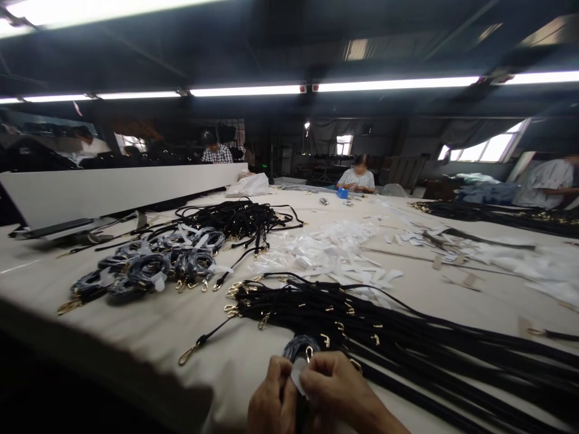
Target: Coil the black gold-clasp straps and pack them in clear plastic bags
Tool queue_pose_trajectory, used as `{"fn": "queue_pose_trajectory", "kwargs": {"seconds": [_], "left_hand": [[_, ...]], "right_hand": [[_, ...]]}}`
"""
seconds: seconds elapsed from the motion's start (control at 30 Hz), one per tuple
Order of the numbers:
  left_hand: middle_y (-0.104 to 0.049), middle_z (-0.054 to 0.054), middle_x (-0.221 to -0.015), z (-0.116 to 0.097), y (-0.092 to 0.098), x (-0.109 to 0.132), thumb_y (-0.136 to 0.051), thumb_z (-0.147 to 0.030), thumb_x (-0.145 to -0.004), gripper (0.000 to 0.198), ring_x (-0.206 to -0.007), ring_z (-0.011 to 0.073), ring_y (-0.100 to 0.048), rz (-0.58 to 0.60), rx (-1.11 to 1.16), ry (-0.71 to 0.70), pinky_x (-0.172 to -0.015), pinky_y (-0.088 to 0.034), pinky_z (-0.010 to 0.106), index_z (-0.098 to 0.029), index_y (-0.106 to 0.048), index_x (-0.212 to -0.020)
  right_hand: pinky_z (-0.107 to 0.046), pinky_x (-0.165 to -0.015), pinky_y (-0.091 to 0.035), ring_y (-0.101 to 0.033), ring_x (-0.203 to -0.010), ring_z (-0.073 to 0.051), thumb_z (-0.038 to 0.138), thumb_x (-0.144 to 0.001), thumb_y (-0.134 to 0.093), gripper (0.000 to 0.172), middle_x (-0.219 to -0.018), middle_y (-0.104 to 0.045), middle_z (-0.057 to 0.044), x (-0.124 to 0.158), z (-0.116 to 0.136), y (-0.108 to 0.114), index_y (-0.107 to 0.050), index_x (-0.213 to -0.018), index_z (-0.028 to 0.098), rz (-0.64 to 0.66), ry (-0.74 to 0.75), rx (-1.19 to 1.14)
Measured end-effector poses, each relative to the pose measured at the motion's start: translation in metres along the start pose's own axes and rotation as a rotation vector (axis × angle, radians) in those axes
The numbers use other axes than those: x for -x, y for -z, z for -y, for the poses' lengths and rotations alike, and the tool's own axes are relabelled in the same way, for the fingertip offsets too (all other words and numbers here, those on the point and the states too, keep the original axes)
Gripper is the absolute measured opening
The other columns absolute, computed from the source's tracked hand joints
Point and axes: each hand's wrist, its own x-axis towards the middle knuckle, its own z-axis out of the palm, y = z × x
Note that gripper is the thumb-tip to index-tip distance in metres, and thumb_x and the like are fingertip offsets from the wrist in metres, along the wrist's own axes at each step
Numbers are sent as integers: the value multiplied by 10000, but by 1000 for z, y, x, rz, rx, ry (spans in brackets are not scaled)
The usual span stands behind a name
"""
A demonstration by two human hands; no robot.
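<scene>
Pinching narrowly, the left hand [271, 401] appears to hold the near side of a wrapped coil [296, 345]; its palm side is hidden. Between both hands sits a white tag [297, 377], held in the right hand's [337, 383] narrow grip. Risk, left side: coil could loosen or turn if that grip slackens. Risk, middle: tag could crease or sit crooked, the fingers overlapping it. Risk, right side: the gold clasp [309, 354] could snag on nearby straps.

Surroundings, left to right: a pile of wrapped coils [151, 265] on the bench [158, 337], well apart from the hands; a loose strap end [186, 354]; a tangled strap heap [235, 218]; scattered clear plastic pieces [316, 247]; a black strap bundle [398, 331]. Main obstruction: this bundle, lying just beyond the coil and beside the right hand, crowding both.
</scene>
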Motion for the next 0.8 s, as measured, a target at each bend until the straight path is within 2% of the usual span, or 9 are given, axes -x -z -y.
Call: {"fn": "queue_pose_trajectory", "kwargs": {"seconds": [0.13,0.33,0.5,0.67,0.8], "left_hand": [[-632,-13,-678,-2,0,4,-361,-383,-955,208,-661,198,-647,-31,60,16,-590,-406,254,-264,-504,-862],[-603,-37,-633,-7,0,6,-416,-382,-950,184,-586,176,-603,-72,106,38,-640,-431,261,-265,-491,-829],[-604,-23,-656,0,-3,10,-436,-367,-963,203,-585,176,-589,-123,114,-46,-640,-434,259,-270,-531,-813],[-622,12,-651,9,-8,15,-431,-457,-989,308,-573,186,-574,-178,107,-169,-630,-422,270,-266,-614,-832],[-623,9,-662,9,-7,15,-457,-457,-984,287,-597,185,-592,-132,117,-199,-646,-428,265,-262,-601,-830]], "right_hand": [[-209,-357,-412,-553,-379,-143,272,-611,-580,96,-472,-568,13,2,6,-2,-548,-583,187,19,-74,-47],[-224,-346,-451,-541,-392,-139,258,-544,-513,65,-459,-515,30,-1,6,0,-496,-537,196,20,-94,-87],[-208,-334,-401,-510,-354,-126,271,-563,-498,73,-450,-543,20,-3,7,-2,-481,-548,202,-2,-91,-62],[-229,-410,-425,-555,-417,-139,303,-656,-554,119,-532,-580,16,2,7,-2,-543,-632,187,10,-19,-23],[-240,-533,-456,-579,-593,-148,354,-784,-581,193,-678,-590,-2,7,2,1,-593,-715,175,-51,168,117]]}}
